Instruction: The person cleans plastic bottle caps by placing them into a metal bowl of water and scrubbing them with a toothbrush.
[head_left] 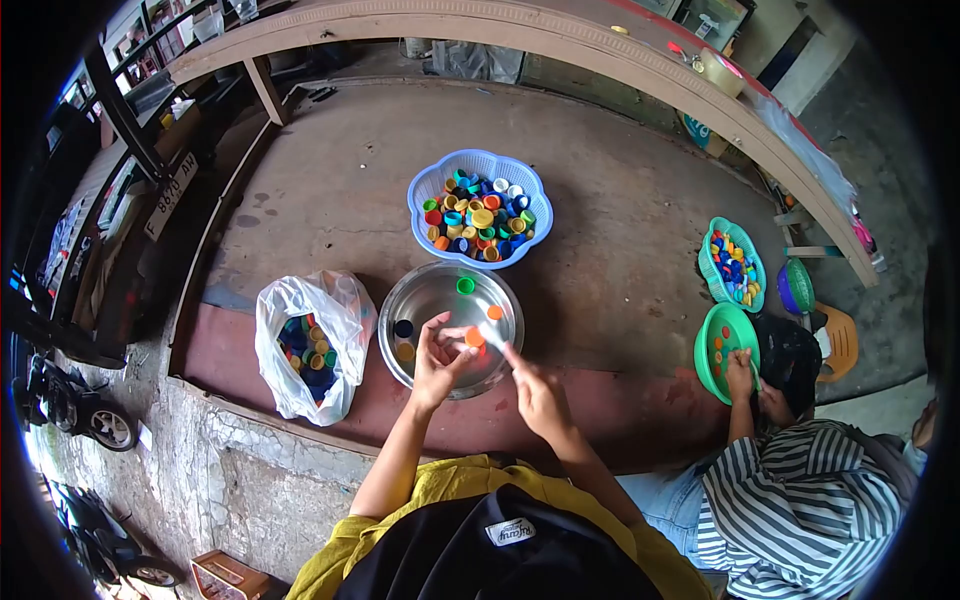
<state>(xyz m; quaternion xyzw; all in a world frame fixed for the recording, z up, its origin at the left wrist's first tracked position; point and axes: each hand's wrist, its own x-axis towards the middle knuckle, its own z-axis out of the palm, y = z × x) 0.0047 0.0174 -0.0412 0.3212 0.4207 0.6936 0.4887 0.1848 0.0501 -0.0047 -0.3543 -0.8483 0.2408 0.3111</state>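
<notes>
Over a steel bowl, my left hand pinches an orange bottle cap between its fingertips. My right hand grips a slim white tool, blurred by motion, whose tip is at or very near the cap; its exact kind cannot be made out. Inside the bowl lie a green cap, another orange cap, a dark cap and a yellowish cap. Just beyond the bowl stands a blue plastic basket heaped with mixed coloured caps.
A white plastic bag of caps stands left of the bowl. At right, a person in a striped top works over a green basin, beside a turquoise basket of caps. A wooden beam spans the far side.
</notes>
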